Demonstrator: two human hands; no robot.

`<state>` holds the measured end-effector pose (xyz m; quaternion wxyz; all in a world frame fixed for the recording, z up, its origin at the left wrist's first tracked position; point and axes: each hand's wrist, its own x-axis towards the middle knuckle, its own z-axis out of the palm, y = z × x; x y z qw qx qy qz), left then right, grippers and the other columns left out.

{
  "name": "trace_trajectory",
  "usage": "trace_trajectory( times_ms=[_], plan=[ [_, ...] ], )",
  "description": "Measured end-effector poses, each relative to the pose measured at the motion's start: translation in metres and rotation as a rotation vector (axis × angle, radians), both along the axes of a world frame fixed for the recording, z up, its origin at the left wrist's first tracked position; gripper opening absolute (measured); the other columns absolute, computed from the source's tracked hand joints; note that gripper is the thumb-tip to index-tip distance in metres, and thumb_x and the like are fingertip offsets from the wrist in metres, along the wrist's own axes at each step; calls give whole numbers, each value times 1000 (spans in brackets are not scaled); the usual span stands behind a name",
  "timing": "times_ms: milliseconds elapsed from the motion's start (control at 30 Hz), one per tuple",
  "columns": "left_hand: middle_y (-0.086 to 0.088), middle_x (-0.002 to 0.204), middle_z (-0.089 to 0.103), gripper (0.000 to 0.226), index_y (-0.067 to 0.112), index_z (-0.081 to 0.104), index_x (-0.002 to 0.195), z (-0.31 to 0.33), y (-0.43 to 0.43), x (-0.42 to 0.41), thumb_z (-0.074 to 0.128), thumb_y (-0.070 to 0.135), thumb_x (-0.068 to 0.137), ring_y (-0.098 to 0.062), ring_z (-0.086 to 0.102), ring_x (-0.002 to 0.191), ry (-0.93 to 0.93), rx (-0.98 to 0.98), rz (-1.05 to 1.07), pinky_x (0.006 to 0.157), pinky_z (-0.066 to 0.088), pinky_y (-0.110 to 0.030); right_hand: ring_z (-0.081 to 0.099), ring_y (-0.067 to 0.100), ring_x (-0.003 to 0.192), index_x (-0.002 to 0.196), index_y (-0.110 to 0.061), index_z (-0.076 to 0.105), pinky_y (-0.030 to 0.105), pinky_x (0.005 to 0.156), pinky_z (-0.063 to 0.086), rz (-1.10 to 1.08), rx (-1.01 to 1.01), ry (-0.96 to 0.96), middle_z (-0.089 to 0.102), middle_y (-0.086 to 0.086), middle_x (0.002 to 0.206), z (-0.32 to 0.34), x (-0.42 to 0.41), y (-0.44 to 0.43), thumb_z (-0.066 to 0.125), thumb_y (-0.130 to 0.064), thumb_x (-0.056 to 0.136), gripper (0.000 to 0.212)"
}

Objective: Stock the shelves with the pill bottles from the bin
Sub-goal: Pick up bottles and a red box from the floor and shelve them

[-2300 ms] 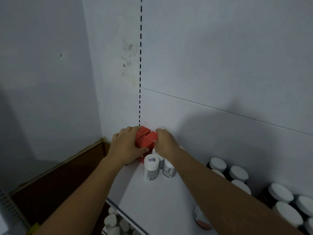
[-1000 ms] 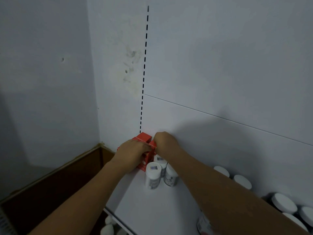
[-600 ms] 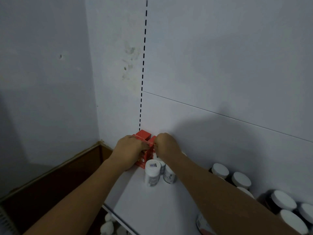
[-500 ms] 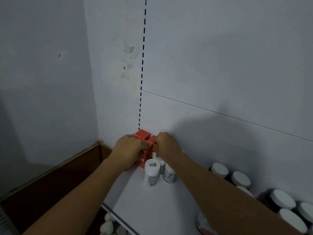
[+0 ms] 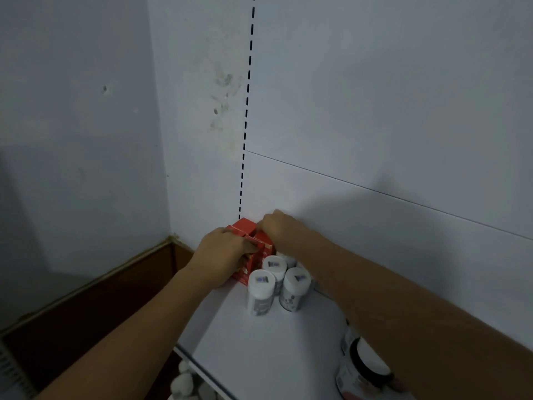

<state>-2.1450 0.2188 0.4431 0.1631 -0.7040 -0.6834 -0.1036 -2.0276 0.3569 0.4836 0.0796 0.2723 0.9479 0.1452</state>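
Observation:
Red boxes (image 5: 247, 226) stand in the back left corner of the white shelf (image 5: 259, 356), against the wall. My left hand (image 5: 220, 256) lies over their front and left side, fingers curled across the top. My right hand (image 5: 278, 226) grips them from the right at the back. Just in front stand three white pill bottles: one at the front left (image 5: 261, 293), one at the front right (image 5: 295, 287), and one behind them (image 5: 274, 265). My right forearm hides what lies further right.
A dark jar with a white lid (image 5: 363, 368) sits at the shelf's front right, under my right arm. White bottle lids (image 5: 184, 382) show on a lower level below the shelf edge. A brown cardboard bin (image 5: 86, 313) stands at the lower left.
My left hand slid from the boxes' left side over their front and top. My right hand stays at their right. The white-lidded jars at the right are now behind my arm.

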Motion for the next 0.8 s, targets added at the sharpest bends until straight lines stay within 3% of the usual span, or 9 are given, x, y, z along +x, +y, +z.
trace_trajectory(
  times_ms=[133,300,467,633,733,800],
  plan=[
    [11,123,75,38,41,73,127,1,-2,3,70,27,91,-21,69,112,-22,29,-30,93,55,-33,56,24,109,124,-17,66,36,85,50,75,22,-5,63,7,116,-2,1,9,51,-13,103,26],
    [12,122,75,36,41,72,129,-1,0,3,68,29,95,-19,68,112,-49,51,-46,94,51,-29,55,23,108,125,-24,66,36,72,39,203,100,-32,64,2,111,3,-1,10,53,-14,102,28],
    [13,117,75,33,41,73,125,-2,2,0,68,30,94,-18,68,107,-61,60,-62,88,44,-24,60,23,102,114,-20,66,37,76,53,210,128,-26,63,2,105,3,-3,11,63,-18,97,17],
    [13,119,75,32,42,73,123,-2,2,-1,68,34,92,-18,68,110,-57,40,-53,94,53,-29,58,22,103,115,-16,65,34,74,45,235,135,24,63,4,107,-2,-4,13,62,-17,99,16],
    [13,119,74,35,40,75,120,-5,4,-3,61,37,88,-16,68,111,-76,8,-45,93,52,-30,58,25,109,120,-13,63,36,82,48,210,96,35,62,6,114,-4,-5,13,63,-16,99,20],
    [13,127,72,38,38,75,123,-7,4,-4,69,28,87,-15,66,118,-128,2,-63,96,51,-29,58,27,111,123,-10,61,36,87,46,181,56,61,59,10,119,-5,-6,12,58,-15,101,22]
  ],
)
